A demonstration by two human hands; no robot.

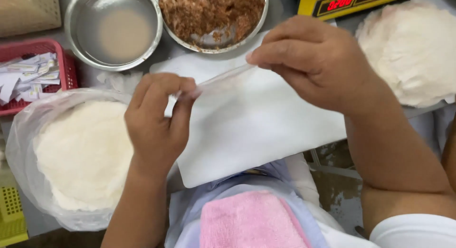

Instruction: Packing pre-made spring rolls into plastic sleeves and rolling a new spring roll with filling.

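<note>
Head – hands (237,96) w/ clear bag (221,79)

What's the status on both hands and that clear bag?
Left hand and right hand each pinch an end of the clear bag. Bag held stretched above the white board. Nothing between the hands.

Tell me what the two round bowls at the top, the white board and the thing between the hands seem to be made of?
The bowls look like brushed steel: grey with shiny rims. The white board seems smooth matte plastic. Between left hand and right hand, the strip looks like thin clear plastic film, see-through and glossy; possibly a small bag.
</note>
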